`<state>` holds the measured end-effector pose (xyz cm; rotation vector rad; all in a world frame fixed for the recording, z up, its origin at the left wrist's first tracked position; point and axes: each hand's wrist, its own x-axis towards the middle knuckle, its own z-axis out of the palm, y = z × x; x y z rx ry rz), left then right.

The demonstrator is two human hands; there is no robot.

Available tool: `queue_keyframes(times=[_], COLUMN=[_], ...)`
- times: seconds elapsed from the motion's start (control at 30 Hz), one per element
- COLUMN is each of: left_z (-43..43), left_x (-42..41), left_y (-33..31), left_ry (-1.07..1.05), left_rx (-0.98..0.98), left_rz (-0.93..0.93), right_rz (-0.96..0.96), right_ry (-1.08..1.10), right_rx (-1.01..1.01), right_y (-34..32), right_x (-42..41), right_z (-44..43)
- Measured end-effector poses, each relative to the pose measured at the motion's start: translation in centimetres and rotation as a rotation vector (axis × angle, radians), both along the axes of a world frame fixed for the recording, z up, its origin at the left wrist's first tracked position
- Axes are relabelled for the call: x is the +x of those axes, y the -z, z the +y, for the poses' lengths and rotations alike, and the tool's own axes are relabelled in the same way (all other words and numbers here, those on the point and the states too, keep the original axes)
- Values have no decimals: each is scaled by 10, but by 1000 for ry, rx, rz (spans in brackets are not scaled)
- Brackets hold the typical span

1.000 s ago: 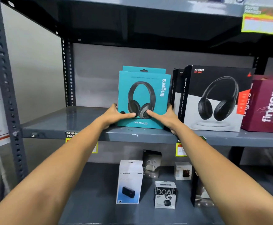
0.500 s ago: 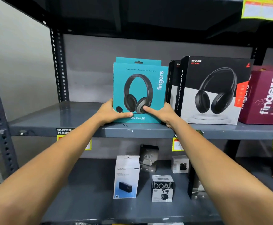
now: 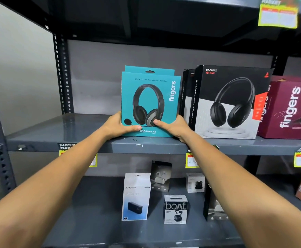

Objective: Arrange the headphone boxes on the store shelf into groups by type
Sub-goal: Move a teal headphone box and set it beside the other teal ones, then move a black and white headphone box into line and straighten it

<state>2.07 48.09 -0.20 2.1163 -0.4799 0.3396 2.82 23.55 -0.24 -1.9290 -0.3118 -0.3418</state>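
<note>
On the grey shelf (image 3: 92, 140) we grasp the teal box (image 3: 149, 102) with left hand (image 3: 116, 127) and right hand (image 3: 174, 126). Just right of it stand black boxes (image 3: 225, 102), then a maroon box (image 3: 289, 108); we judge the grouping unfinished.

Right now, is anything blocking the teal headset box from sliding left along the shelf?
Nothing visible does. The teal cardboard headset box, gripped by the left hand and right hand, has bare grey metal shelf to its left. The black-and-white headphone boxes stand on its right.
</note>
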Motion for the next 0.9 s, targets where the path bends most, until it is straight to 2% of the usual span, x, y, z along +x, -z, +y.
queue_keyframes(times=[0.13,0.2,0.3,0.33,0.43,0.47,0.53,0.6,0.67,0.8,0.9], left_z=[5,7,5,-4,-50,-72,-123,-169,-210,-253,-264], left_x=[-7,-19,-47,-59,-89,-94,-97,-92,-76,-41,-21], left_y=[-3,-5,2,4,11,14,16,13,6,-5,-3], left_ry=[-203,-376,-634,-699,-803,-773,-574,-337,-231,-239,-288], left_rx=[37,113,125,101,122,135,60,-42,-64,-164,-124], left_rz=[66,106,12,-18,-130,-167,-208,-224,-231,-79,-38], right_rz=[73,69,-124,-197,-333,-366,-425,-530,-652,-638,-459], right_ry=[-47,19,64,38,-14,-1,79,270,461,469,394], right_rx=[-93,-237,-687,-766,-835,-839,-794,-653,-473,-403,-327], right_y=[-3,-4,2,4,8,8,9,10,9,12,9], right_x=[-9,-21,-47,-58,-78,-82,-84,-83,-77,-61,-46], right_z=[-8,-25,-58,-71,-107,-122,-155,-190,-222,-254,-263])
